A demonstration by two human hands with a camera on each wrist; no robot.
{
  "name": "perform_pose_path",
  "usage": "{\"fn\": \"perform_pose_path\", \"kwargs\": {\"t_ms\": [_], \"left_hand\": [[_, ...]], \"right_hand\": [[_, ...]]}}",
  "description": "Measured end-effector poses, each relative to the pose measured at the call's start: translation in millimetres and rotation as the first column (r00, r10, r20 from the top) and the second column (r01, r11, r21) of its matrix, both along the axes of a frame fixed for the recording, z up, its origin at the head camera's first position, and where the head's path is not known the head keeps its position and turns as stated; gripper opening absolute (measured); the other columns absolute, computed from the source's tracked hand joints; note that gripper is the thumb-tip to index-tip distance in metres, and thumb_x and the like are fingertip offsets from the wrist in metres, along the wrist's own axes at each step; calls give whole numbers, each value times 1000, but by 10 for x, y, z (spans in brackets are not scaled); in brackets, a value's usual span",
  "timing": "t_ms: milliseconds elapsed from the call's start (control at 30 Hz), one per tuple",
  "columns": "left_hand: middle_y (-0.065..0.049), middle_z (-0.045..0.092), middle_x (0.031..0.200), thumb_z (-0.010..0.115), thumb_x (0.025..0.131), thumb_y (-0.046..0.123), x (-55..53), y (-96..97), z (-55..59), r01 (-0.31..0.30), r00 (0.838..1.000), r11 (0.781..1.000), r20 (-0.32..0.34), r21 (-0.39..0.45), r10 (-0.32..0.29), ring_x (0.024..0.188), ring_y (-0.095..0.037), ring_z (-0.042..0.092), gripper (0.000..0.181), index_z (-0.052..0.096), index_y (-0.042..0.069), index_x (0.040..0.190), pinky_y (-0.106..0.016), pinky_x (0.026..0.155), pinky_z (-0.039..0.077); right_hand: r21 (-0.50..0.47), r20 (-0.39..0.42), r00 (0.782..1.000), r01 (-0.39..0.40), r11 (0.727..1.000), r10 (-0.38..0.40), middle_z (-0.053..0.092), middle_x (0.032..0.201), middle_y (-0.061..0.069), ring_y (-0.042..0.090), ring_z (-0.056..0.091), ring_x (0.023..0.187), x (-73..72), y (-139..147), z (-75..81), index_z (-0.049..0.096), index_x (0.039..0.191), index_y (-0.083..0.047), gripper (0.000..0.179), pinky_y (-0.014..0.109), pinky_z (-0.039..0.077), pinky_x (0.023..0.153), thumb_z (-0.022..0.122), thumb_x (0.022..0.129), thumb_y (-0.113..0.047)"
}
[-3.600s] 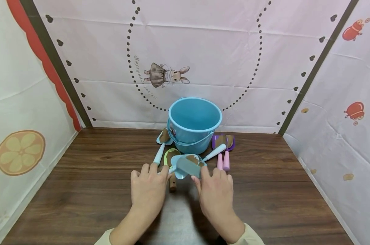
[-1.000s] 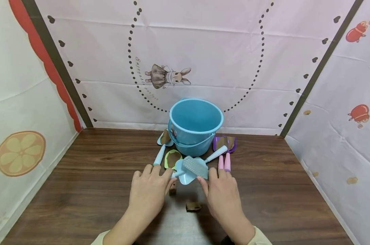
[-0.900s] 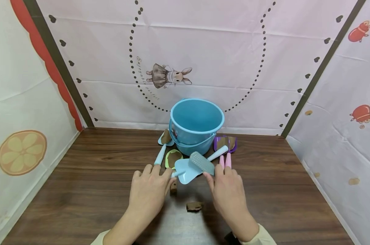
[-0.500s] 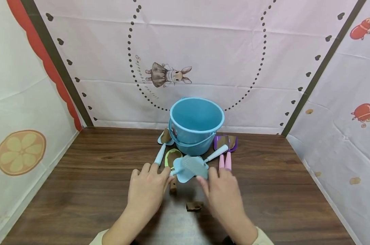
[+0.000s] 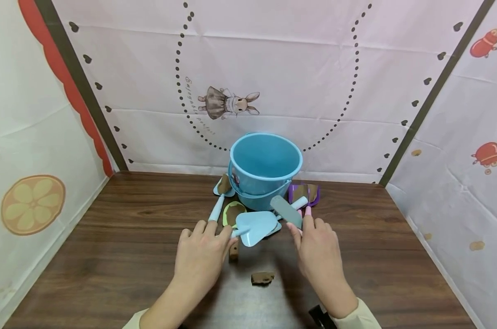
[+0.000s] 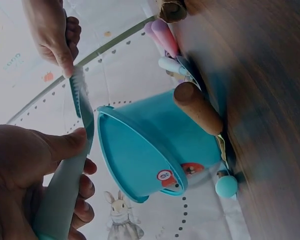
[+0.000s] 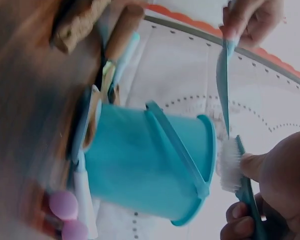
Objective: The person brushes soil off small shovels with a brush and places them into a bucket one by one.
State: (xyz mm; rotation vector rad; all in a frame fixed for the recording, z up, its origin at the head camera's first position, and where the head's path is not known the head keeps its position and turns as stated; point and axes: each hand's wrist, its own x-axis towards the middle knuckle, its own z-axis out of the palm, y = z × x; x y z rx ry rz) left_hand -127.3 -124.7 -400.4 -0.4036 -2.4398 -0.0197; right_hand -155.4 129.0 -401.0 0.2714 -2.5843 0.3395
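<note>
In the head view my left hand (image 5: 200, 253) grips the handle of a light-blue toy trowel (image 5: 256, 226), its bare blade held over the table. My right hand (image 5: 320, 251) holds a grey-blue scrub brush (image 5: 286, 211) just right of that blade. The right wrist view shows the white bristles (image 7: 231, 165) turned toward the trowel blade (image 7: 223, 85), close to its tip; whether they touch I cannot tell. My left thumb lies along the trowel handle (image 6: 65, 195) in the left wrist view, fingers curled beneath. A crumpled brown piece (image 5: 262, 278) lies on the table between my forearms.
A blue bucket (image 5: 264, 169) stands behind the hands. Around it lie a light-blue trowel (image 5: 217, 205), a green-edged shovel (image 5: 234, 212) with a wooden handle, purple pink-handled shovels (image 5: 312, 194) and another white-handled one (image 5: 299, 202), several bearing brown pieces.
The brown piece on the near table was absent 3.6 s ago. The brush has swept back and forth across the trowel blade and is now off to its right. My left hand stays nearly still.
</note>
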Motion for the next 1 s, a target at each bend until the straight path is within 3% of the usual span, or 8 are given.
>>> {"fn": "perform_pose_path", "kwargs": {"t_ms": [167,467,567,667,733,800,900,1000], "left_hand": [[-9,64,80,73,91,44,-11,-34,0,4,1000,1000,-7,25,-3,69,-28,56,28,71,17,96,-37,50,33],[-10,65,82,73,92,43,-43,-79,-37,7,1000,999,22,49,-8,68,-28,57,27,70,16,96,-38,48,37],[-8,64,82,72,93,42,-50,-93,-62,-2,997,998,73,67,-3,69,-26,58,26,69,16,96,-40,49,40],[-3,63,79,72,94,41,-51,-101,-72,-8,984,993,180,121,-14,68,-23,58,24,69,17,97,-38,48,42],[1,60,76,71,95,40,-52,-106,-71,-23,958,983,286,183,-31,67,-20,58,22,69,19,99,-37,48,42],[6,61,77,69,97,41,-60,-116,-72,-53,915,967,399,250,-53,69,-17,61,20,70,22,103,-36,50,43],[11,57,72,64,99,43,-79,-143,-82,-100,832,933,543,346,-112,66,-12,57,17,69,27,103,-35,53,41],[9,48,64,58,102,45,-106,-172,-110,-121,741,875,629,468,-234,56,-9,45,20,68,29,98,-31,53,36]], "right_hand": [[-17,-1,1000,1,1000,-1,40,65,5,22,38,56,5,34,37,49,79,-5,43,34,33,53,62,101,-39],[-27,-27,999,-24,999,24,44,67,7,23,42,58,17,6,38,53,83,-2,43,36,36,55,62,101,-40],[-30,-34,999,-37,999,36,55,74,12,28,50,64,31,-8,51,63,105,8,49,40,43,60,61,101,-41],[-32,-28,998,-55,998,54,55,74,12,26,49,64,51,-24,62,62,105,8,49,39,43,60,61,101,-41],[-34,-26,997,-68,997,67,49,70,7,22,44,62,62,-36,66,58,91,1,42,35,40,58,62,101,-40],[-37,-31,996,-87,996,86,41,67,3,19,37,59,71,-50,64,48,80,-7,41,32,34,57,64,100,-39],[-31,-60,992,-112,993,110,38,68,2,17,35,59,77,-68,52,47,78,-9,42,31,33,57,67,98,-39],[-23,-92,987,-132,991,129,38,69,3,18,35,59,88,-82,46,48,80,-7,42,31,33,57,69,97,-38]]}}
